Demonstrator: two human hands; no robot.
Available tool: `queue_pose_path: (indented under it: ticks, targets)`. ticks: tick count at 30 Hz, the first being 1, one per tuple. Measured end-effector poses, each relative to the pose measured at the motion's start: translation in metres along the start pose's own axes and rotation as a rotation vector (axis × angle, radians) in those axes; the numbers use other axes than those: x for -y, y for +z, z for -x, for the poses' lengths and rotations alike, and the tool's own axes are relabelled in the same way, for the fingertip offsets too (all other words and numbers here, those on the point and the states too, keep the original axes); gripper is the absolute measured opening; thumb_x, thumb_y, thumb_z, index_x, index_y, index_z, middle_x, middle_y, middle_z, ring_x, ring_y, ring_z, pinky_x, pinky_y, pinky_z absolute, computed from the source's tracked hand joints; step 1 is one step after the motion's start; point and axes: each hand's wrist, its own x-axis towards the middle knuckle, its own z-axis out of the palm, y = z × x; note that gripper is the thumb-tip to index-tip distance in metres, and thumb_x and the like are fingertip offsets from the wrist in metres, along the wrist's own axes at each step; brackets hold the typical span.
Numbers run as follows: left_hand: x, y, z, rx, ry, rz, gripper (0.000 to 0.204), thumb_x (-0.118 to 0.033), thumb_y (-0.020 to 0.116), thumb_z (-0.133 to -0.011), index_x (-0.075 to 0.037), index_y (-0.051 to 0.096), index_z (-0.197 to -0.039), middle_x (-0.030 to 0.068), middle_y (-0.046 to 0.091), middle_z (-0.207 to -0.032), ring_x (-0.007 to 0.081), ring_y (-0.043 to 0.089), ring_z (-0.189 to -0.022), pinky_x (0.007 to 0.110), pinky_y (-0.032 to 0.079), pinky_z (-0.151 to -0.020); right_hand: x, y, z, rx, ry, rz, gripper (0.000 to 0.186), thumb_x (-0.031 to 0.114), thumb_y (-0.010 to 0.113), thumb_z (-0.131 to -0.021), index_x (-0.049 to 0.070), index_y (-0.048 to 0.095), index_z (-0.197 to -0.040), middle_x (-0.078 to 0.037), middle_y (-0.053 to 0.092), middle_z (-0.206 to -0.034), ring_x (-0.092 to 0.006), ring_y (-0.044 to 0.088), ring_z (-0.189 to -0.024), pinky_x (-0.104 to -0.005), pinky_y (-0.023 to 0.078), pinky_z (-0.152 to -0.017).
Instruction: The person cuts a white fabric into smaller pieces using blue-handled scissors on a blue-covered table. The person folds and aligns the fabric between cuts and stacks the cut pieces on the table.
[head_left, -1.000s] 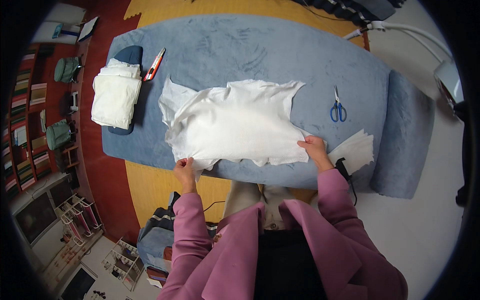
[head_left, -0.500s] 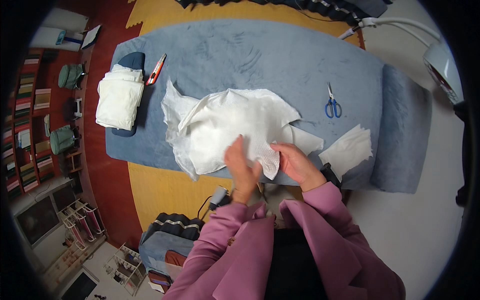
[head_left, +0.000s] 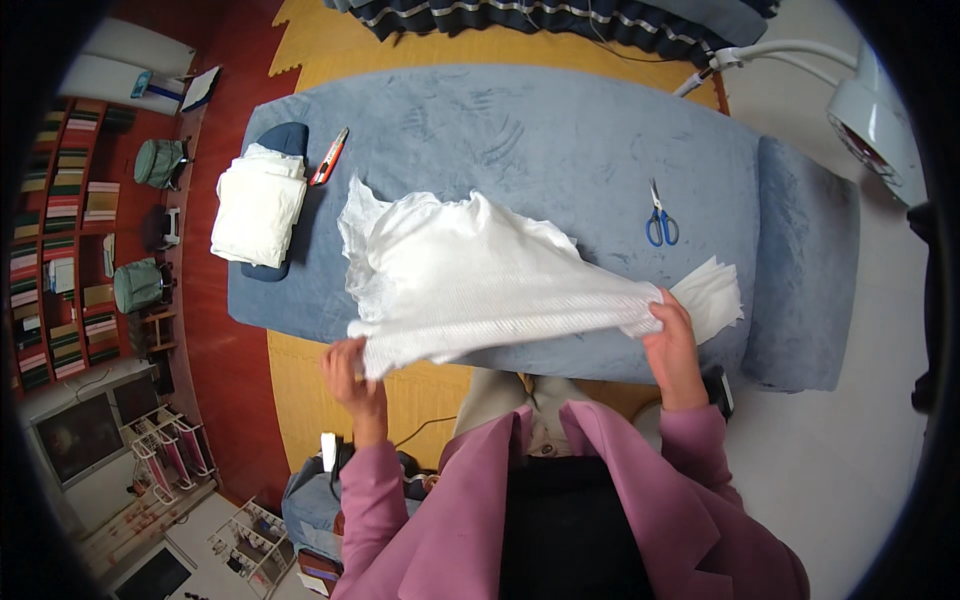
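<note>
A white textured cloth (head_left: 470, 270) lies spread over the blue-covered bed (head_left: 560, 130), its near edge pulled taut between my hands. My left hand (head_left: 350, 378) is closed on the cloth's near left corner, past the bed's near edge. On the other side, my right hand (head_left: 672, 345) pinches the near right corner, close to a small stack of white cloths (head_left: 708, 298). Beyond the right hand lie blue-handled scissors (head_left: 660, 222), blades pointing away. A red utility knife (head_left: 328, 160) rests at the far left of the cloth.
Folded white cloths (head_left: 258, 210) sit on a dark blue pad (head_left: 285, 140) at the bed's left end. A blue bolster (head_left: 805, 270) forms the right end. A white lamp (head_left: 870, 125) leans in from the right. Shelves (head_left: 75, 230) stand at far left.
My hands have moved apart from the cloth's near middle, left hand leftward and right hand rightward. The cloth's near edge is now stretched between them.
</note>
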Motion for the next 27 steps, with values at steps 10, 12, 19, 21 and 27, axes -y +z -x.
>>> queue_pose_path:
  ticks: [10,12,19,21,27]
  targets:
    - [-0.081,-0.097,-0.075,0.318,-0.540,1.117,0.020,-0.020,0.064,-0.087,-0.002,0.060,-0.082,0.0080,0.062,-0.082,0.0183,0.059,-0.081,0.033,0.048,-0.078,0.097,0.022,0.057,-0.065,-0.030,0.380,0.036,0.009,0.049,-0.095,-0.003,0.057,-0.128,-0.006,0.063,-0.103,-0.0115,0.060,-0.097,-0.0239,0.046,-0.081]
    - [-0.086,-0.079,-0.086,0.095,-0.560,0.712,0.019,-0.021,0.063,-0.088,-0.002,0.063,-0.085,0.0005,0.061,-0.080,0.0073,0.054,-0.067,0.023,0.043,-0.066,0.113,0.027,0.046,0.117,-0.011,0.213,0.043,0.010,0.046,-0.094,-0.005,0.052,-0.133,-0.008,0.063,-0.108,-0.0129,0.059,-0.100,-0.0240,0.046,-0.082]
    - [0.009,0.037,-0.120,0.475,-0.886,0.689,0.018,-0.013,0.074,-0.081,0.001,0.072,-0.093,-0.0008,0.066,-0.078,0.0072,0.055,-0.066,0.022,0.040,-0.062,0.040,-0.008,-0.049,-0.020,0.046,0.580,0.033,0.001,0.068,-0.084,-0.004,0.063,-0.116,-0.005,0.063,-0.104,-0.0116,0.060,-0.094,-0.0236,0.048,-0.078]
    - [0.032,0.067,-0.100,0.462,-0.893,0.728,0.015,-0.011,0.075,-0.081,0.000,0.073,-0.091,-0.0003,0.067,-0.078,0.0077,0.056,-0.066,0.023,0.042,-0.064,0.008,-0.026,-0.075,-0.061,-0.047,0.778,0.020,0.003,0.071,-0.084,-0.002,0.066,-0.103,-0.004,0.064,-0.101,-0.0114,0.061,-0.088,-0.0240,0.048,-0.078]
    - [0.064,0.124,-0.055,0.390,-0.938,0.721,0.015,-0.013,0.074,-0.084,-0.002,0.070,-0.094,-0.0033,0.063,-0.072,0.0067,0.051,-0.060,0.023,0.040,-0.057,-0.058,-0.058,-0.126,-0.176,-0.072,0.549,0.020,0.020,0.071,-0.089,0.000,0.067,-0.091,-0.008,0.068,-0.099,-0.0140,0.064,-0.080,-0.0268,0.050,-0.076]
